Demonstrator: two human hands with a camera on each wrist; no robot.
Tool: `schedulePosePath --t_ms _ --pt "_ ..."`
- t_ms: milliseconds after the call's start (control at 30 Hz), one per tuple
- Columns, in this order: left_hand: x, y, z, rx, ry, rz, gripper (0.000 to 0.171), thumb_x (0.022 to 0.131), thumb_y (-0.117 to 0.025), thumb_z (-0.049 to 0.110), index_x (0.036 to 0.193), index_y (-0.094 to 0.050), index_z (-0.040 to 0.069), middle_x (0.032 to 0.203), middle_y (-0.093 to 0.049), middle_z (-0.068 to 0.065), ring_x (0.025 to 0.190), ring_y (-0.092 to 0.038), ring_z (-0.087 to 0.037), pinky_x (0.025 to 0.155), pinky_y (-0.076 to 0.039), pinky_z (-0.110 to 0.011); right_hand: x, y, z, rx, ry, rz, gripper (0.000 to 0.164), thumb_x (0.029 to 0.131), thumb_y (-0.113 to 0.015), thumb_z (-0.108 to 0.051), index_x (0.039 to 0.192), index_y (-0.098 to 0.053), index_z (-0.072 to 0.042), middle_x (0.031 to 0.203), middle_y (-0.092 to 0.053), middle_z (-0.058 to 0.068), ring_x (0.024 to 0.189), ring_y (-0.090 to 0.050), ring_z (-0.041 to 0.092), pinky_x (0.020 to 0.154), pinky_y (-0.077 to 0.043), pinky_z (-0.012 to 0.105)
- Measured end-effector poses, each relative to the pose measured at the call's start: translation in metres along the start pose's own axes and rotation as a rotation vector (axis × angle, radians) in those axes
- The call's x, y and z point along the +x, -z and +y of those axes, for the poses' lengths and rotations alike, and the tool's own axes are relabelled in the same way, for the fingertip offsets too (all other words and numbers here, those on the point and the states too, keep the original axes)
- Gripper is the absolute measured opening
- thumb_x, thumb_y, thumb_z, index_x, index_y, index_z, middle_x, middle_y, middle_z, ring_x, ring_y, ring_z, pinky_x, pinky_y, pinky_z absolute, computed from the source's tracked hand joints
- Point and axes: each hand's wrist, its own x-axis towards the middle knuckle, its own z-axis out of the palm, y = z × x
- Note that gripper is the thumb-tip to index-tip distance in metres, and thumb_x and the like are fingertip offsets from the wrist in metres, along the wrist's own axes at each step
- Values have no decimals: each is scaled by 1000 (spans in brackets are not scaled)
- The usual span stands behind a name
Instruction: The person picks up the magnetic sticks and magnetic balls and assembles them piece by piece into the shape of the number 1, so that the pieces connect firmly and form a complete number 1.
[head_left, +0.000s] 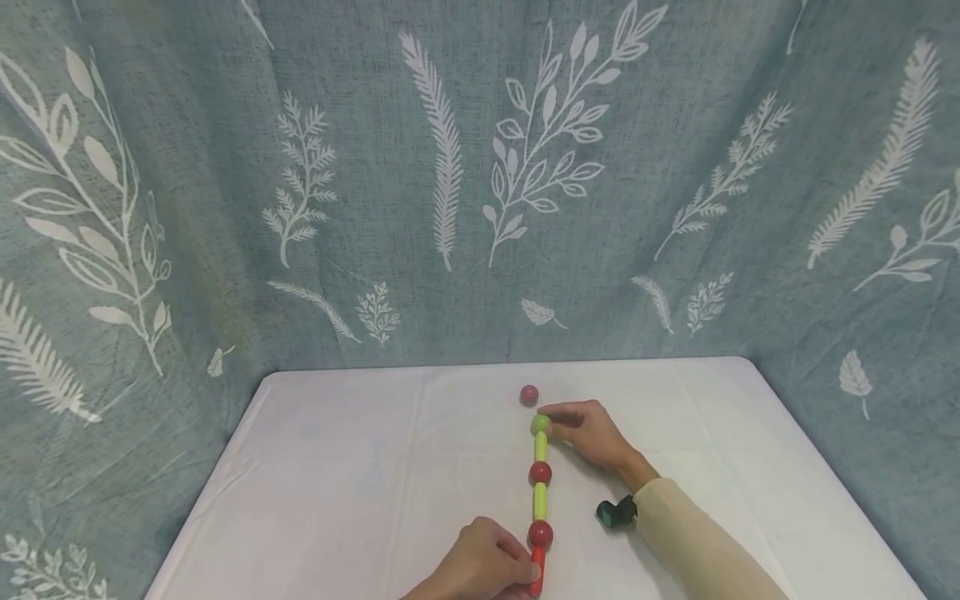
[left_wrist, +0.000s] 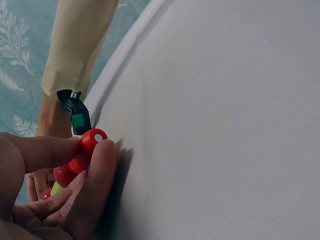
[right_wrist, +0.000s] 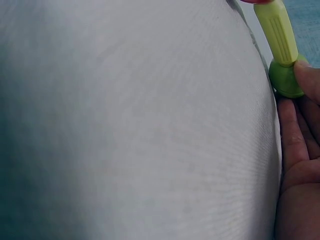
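A straight chain of toy balls and rods runs from near to far over the table. At its near end my left hand pinches a red rod between thumb and fingers; the rod's round end faces the left wrist view. Beyond it come a red ball, a yellow-green rod, another red ball and a second yellow-green rod. My right hand holds the green ball at the far end, thumb and fingers on it. That ball joins a ribbed yellow-green rod in the right wrist view.
A loose red ball lies just past the chain's far end. The white cloth-covered table spreads out on both sides. A blue-grey curtain with white leaf prints hangs behind it. A dark wrist camera juts from the right sleeve.
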Motion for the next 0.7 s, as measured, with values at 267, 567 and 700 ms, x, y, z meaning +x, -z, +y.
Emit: schedulePosePath --t_ms 267,567,700 --pt "0 -5 -1 44 -4 36 12 90 -87 4 90 -75 3 77 -73 -7 68 -74 -15 69 -66 -34 0 0 1 -12 -4 0 30 101 -80 -18 131 -81 -21 136 -79 1 140 -66 31 119 -50 56" --pt "0 -9 4 56 52 50 14 91 -86 4 90 -72 4 76 -71 -8 66 -73 -14 67 -65 -31 0 0 0 -5 -2 3 30 101 -80 -18 130 -81 -20 134 -79 0 139 -67 30 119 -51 54" --pt "0 -7 5 50 62 33 12 92 -85 4 91 -73 4 76 -73 -7 68 -74 -15 69 -65 -31 0 -1 -1 -4 0 2 30 101 -79 -17 131 -81 -19 135 -79 1 139 -67 31 119 -51 55"
